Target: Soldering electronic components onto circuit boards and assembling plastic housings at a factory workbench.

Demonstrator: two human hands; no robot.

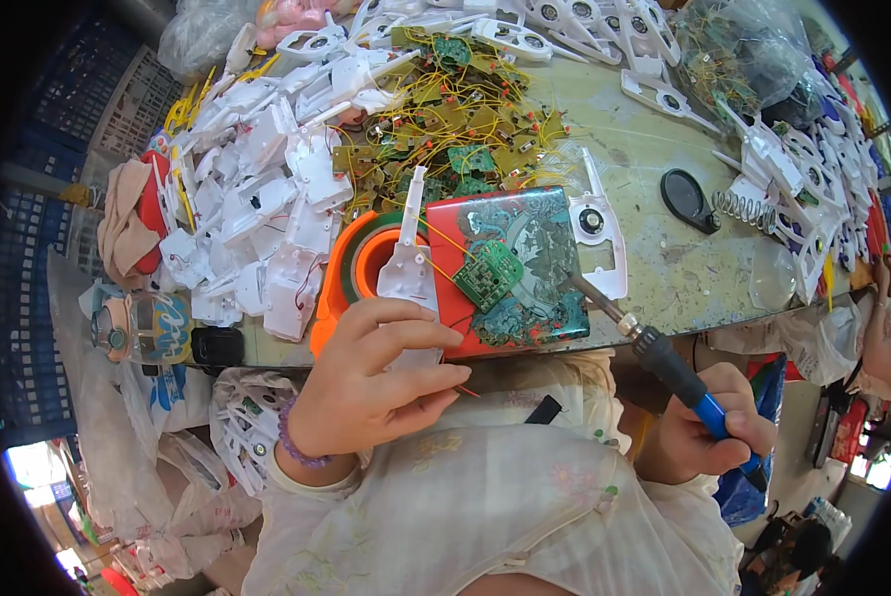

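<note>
My left hand (371,382) is over the lower end of a white plastic housing (408,268). Its thumb and a finger close on a thin red wire (469,392), whose end pokes out past them. My right hand (719,427) grips a soldering iron (654,348) with a blue and black handle. The iron's tip reaches the right edge of a red box with a dark patterned top (555,298). On that box lies a green circuit board (489,276), with yellow wires running toward the housing.
An orange tape-like ring (338,268) sits left of the box. Behind are heaped white housings (256,189) and wired circuit boards (445,119). To the right lie a white frame (596,223), a black round-ended part (686,199) and a coiled soldering-iron stand (743,211).
</note>
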